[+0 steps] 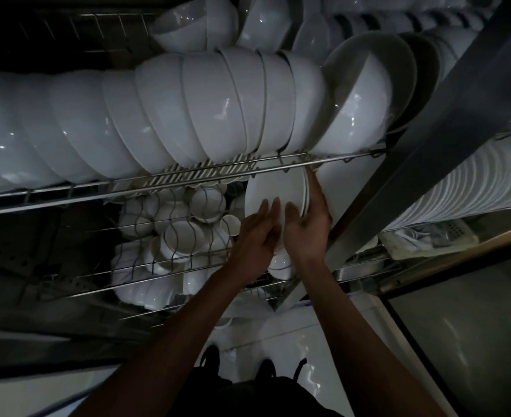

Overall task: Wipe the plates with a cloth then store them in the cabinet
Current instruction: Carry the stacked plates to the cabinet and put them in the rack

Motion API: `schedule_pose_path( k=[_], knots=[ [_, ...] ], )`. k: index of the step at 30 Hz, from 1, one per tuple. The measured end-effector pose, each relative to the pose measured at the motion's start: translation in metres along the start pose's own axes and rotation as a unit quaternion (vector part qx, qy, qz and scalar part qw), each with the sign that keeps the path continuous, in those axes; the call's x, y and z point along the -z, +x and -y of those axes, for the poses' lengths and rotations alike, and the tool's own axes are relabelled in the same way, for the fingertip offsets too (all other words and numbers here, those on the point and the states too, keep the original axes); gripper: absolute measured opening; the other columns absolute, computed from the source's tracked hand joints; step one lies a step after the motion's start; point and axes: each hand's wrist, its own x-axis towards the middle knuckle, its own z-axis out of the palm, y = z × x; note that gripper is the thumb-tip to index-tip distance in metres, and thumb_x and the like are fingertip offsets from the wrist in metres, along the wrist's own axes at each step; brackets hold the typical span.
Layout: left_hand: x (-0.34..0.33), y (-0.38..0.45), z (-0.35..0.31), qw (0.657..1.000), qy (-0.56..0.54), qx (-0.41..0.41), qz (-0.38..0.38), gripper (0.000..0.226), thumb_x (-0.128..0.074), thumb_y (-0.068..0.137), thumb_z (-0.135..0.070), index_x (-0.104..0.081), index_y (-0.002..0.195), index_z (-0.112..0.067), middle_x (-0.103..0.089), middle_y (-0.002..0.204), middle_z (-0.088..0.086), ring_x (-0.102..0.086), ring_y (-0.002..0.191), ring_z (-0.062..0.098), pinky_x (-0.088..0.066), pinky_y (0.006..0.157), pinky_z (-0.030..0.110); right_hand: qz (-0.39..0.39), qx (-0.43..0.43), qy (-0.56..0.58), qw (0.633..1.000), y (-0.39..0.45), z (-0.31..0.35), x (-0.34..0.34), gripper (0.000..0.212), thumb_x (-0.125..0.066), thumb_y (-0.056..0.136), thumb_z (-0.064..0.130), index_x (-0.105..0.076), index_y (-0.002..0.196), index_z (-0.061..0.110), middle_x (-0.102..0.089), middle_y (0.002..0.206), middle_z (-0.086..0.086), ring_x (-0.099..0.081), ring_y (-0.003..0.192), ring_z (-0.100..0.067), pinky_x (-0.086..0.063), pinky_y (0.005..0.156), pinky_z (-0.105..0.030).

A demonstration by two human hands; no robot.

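A long row of white bowls (188,115) stands on edge on the upper wire rack (188,179), right above the plate (273,191) and crowding the room over it; the rack's front rail crosses just over the plate's top edge. Right of the plate, a grey cabinet post (398,182) runs diagonally and closes that side, and past the post a dense row of ribbed white plates (474,188) stands on edge above a folded cloth (428,236). Left of the plate, the lower wire basket (157,266) holds small white cups and bowls (185,236), some turned over, packed close to the plate's left edge. The plate stands upright on edge, with at least 1 more thin plate edge against its right side. The left hand (255,236) lies against the plate's face, fingers straight and close together. The right hand (307,221) cups the plate's right rim, thumb on the face and fingers wrapped behind the edge. Below the plate, both forearms fill the open gap toward the pale floor (278,341).
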Motion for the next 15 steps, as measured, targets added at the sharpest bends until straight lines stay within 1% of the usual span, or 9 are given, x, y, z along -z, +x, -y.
schedule_pose_path(
  k=[2,3,6,9,11,13,15],
  knots=[
    [-0.002,0.003,-0.001,1.000,-0.010,0.005,0.004,0.058,-0.047,0.106,-0.005,-0.019,0.156,-0.003,-0.021,0.164,0.019,-0.018,0.154,0.034,-0.024,0.123,0.048,-0.003,0.005,-0.010,1.000,0.002,-0.002,-0.001,0.068,-0.057,0.091,-0.002,-0.043,0.150,0.030,-0.048,0.150,0.012,-0.038,0.140,0.003,-0.029,0.114,-0.013],
    [-0.002,0.004,-0.001,1.000,-0.011,0.008,0.003,0.058,-0.047,0.106,-0.006,-0.018,0.156,-0.003,-0.021,0.164,0.019,-0.017,0.154,0.033,-0.024,0.123,0.047,-0.002,0.001,-0.007,1.000,0.003,-0.003,-0.001,0.069,-0.057,0.091,-0.002,-0.043,0.150,0.031,-0.047,0.151,0.012,-0.038,0.140,0.004,-0.028,0.114,-0.013],
    [-0.004,0.005,0.003,1.000,0.000,0.018,-0.004,0.057,-0.044,0.107,-0.010,-0.019,0.158,-0.009,-0.019,0.166,0.015,-0.015,0.154,0.031,-0.021,0.124,0.044,0.004,-0.023,0.006,1.000,0.005,-0.005,-0.002,0.072,-0.056,0.091,-0.003,-0.041,0.150,0.036,-0.046,0.152,0.014,-0.037,0.141,0.002,-0.031,0.117,-0.020],
    [-0.004,0.003,0.012,0.999,0.015,0.028,-0.001,0.055,-0.042,0.108,-0.015,-0.021,0.159,-0.018,-0.018,0.167,0.011,-0.014,0.155,0.028,-0.018,0.124,0.041,0.006,-0.022,0.007,1.000,0.000,-0.008,-0.002,0.075,-0.057,0.090,0.000,-0.038,0.151,0.039,-0.044,0.151,0.017,-0.037,0.140,0.005,-0.033,0.115,-0.018],
    [-0.004,0.002,0.017,0.999,0.026,0.029,0.004,0.056,-0.043,0.107,-0.013,-0.023,0.159,-0.019,-0.020,0.167,0.012,-0.014,0.155,0.029,-0.021,0.123,0.045,0.013,-0.021,0.003,1.000,-0.002,-0.010,-0.002,0.079,-0.057,0.089,-0.002,-0.036,0.151,0.043,-0.043,0.152,0.019,-0.036,0.141,0.003,-0.033,0.115,-0.018],
    [-0.004,0.002,0.021,0.999,0.028,0.033,0.012,0.057,-0.044,0.106,-0.010,-0.023,0.159,-0.019,-0.021,0.166,0.013,-0.015,0.154,0.030,-0.026,0.121,0.048,0.019,-0.017,0.001,1.000,-0.003,-0.012,-0.003,0.084,-0.058,0.086,-0.004,-0.034,0.151,0.044,-0.042,0.152,0.019,-0.036,0.141,0.002,-0.031,0.114,-0.014],
    [-0.005,0.001,0.025,0.998,0.035,0.041,0.020,0.059,-0.044,0.106,-0.012,-0.022,0.160,-0.022,-0.020,0.167,0.010,-0.013,0.155,0.029,-0.027,0.120,0.049,0.017,-0.021,-0.001,1.000,-0.002,-0.013,-0.003,0.087,-0.059,0.084,-0.004,-0.034,0.150,0.048,-0.042,0.150,0.022,-0.036,0.139,0.006,-0.031,0.109,-0.007]
  ],
)
